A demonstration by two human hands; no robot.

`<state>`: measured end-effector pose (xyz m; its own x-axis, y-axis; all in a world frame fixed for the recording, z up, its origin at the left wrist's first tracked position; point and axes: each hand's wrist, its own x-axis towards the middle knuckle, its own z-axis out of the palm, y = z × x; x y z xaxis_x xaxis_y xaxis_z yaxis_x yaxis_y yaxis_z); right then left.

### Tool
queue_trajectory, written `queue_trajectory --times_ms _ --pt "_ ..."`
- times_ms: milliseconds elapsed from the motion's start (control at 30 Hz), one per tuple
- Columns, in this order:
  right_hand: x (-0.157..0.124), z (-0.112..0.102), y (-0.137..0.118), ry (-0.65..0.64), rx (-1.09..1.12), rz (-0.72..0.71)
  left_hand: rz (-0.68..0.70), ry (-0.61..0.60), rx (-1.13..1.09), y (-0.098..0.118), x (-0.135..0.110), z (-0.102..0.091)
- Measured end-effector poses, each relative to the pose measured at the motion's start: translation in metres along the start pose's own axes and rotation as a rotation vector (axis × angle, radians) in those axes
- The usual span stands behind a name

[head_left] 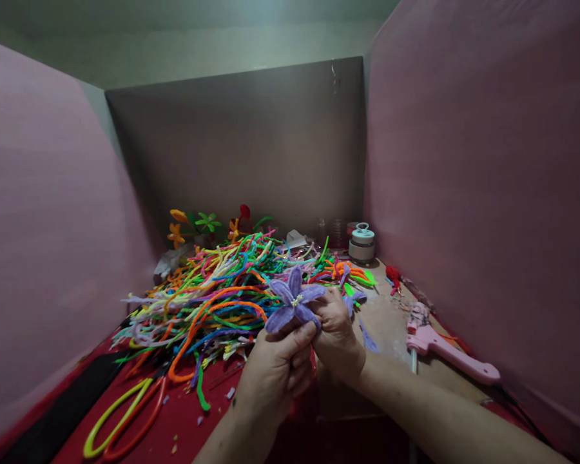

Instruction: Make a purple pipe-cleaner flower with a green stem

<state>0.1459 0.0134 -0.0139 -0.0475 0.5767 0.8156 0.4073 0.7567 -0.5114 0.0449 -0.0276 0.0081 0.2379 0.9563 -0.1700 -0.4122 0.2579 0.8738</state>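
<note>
A purple pipe-cleaner flower with pointed petals and a pale yellow centre faces me above the middle of the table. My left hand is closed under it, thumb up against the lower petals. From the right, my right hand pinches the flower's right-hand petals, its fingers bent and partly hidden. The two hands touch or nearly touch below the bloom. Behind them spreads a big heap of coloured pipe cleaners. A loose purple petal piece lies just right of my right hand.
Scissors with yellow and red handles lie front left on the red cloth. A pink hot glue gun rests at the right. Finished flowers stand behind the heap, and a light-blue-lidded jar at the back right. Pink panels flank the table.
</note>
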Motion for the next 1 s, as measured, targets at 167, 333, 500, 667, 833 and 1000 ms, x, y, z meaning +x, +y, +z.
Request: queue_trajectory --times_ms 167,333,500,667,833,1000 --pt "0.001 -0.002 -0.002 -0.021 -0.019 -0.003 0.093 0.018 -0.040 -0.001 -0.004 0.004" --pt "0.001 -0.002 -0.003 -0.002 -0.089 -0.029 0.115 0.080 -0.160 -0.001 -0.003 0.008" --pt "0.000 0.000 0.001 0.018 -0.094 -0.035 0.124 0.132 -0.193 -0.004 0.002 0.010" --pt "0.003 -0.001 0.001 0.028 -0.067 -0.040 0.096 0.104 -0.184 -0.002 0.002 0.007" --pt "0.002 -0.002 0.001 0.024 -0.056 -0.041 0.057 0.095 -0.140 0.002 0.005 0.004" --pt "0.001 0.000 0.002 -0.004 -0.024 0.019 0.100 0.061 -0.142 -0.002 0.001 0.004"
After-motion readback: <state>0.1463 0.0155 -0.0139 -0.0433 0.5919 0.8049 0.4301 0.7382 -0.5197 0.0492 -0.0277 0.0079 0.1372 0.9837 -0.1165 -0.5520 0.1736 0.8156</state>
